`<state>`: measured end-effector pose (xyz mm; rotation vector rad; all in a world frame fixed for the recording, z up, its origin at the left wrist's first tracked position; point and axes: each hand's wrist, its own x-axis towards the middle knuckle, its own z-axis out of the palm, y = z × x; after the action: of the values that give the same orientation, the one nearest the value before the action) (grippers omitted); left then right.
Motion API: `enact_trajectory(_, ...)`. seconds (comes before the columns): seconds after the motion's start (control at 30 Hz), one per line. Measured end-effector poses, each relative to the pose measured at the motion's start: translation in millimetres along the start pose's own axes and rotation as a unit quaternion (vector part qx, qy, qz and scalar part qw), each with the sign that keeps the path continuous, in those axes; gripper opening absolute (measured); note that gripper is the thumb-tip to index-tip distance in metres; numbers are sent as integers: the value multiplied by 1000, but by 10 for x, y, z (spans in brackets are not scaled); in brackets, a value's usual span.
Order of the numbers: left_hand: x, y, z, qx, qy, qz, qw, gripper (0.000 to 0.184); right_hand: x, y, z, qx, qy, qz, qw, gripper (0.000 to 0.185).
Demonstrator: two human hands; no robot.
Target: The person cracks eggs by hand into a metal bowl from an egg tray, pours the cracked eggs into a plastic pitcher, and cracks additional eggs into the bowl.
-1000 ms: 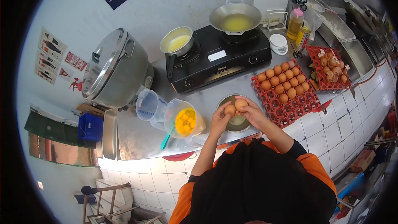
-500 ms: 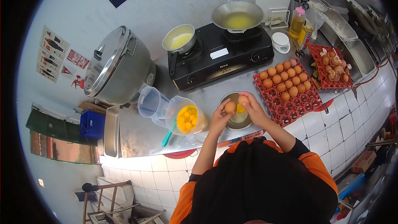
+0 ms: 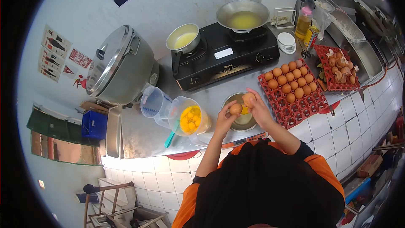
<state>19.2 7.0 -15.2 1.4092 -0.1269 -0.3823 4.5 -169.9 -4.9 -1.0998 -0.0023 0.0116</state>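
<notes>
Over a round metal bowl (image 3: 242, 123), my left hand (image 3: 224, 122) closes round a brown eggshell (image 3: 236, 109). Another brown eggshell (image 3: 249, 99) is in the fingers of my right hand (image 3: 262, 113), close beside the first and a little higher. Yellow yolk (image 3: 244, 110) shows just between and below them; whether it hangs from a shell or lies in the bowl I cannot tell. Clear liquid lies in the bowl. To the left, a clear plastic pitcher (image 3: 206, 120) holds several yolks. Whole brown eggs (image 3: 289, 77) sit in a red egg tray (image 3: 291, 112) on the right.
A black gas stove (image 3: 228, 65) stands behind, bearing a saucepan (image 3: 183, 39) and a wok (image 3: 242, 13) with yellowish liquid. Left are an empty measuring jug (image 3: 154, 103), a teal-handled utensil (image 3: 169, 140) and a large pot (image 3: 122, 67). Eggshells (image 3: 341, 67) fill another tray at right.
My right hand has tilted slightly upward, its fingers more extended round the shell. My left hand stays nearly in place with its shell. The view has shifted slightly.
</notes>
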Motion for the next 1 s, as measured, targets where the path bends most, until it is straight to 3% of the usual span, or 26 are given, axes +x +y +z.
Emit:
enact_trajectory(0.07,28,-97,-60,-53,6,-15,998,54,79,91,-235,225,-97,139,959,47)
enact_trajectory(0.1,30,-46,-49,-80,8,-22,997,55,83,108,-227,181,-104,143,967,50)
enact_trajectory(0.2,23,104,-2,74,22,3,997,52,68,97,-190,41,-127,154,979,58)
enact_trajectory(0.27,71,45,-38,119,8,93,988,47,69,0,-115,-57,-146,155,975,64)
enact_trajectory(0.37,83,101,-72,182,3,161,970,41,117,154,-139,-212,-184,-24,959,68)
enact_trajectory(0.47,67,183,-66,210,2,170,963,40,159,276,-155,-277,-190,-46,941,70)
enact_trajectory(0.57,68,139,-75,226,20,180,957,40,150,231,-103,-250,-198,-13,948,72)
enact_trajectory(0.67,76,79,-117,218,43,195,955,40,174,189,-88,-318,-209,-86,921,77)
enact_trajectory(0.77,76,131,-184,206,42,178,961,38,113,-84,11,-371,-217,-85,899,80)
enact_trajectory(0.97,62,262,-249,218,37,182,958,36,137,-165,-32,-684,-171,-253,662,71)
enact_trajectory(1.0,63,258,-251,210,39,178,961,37,115,-204,-8,-692,-164,-264,651,65)
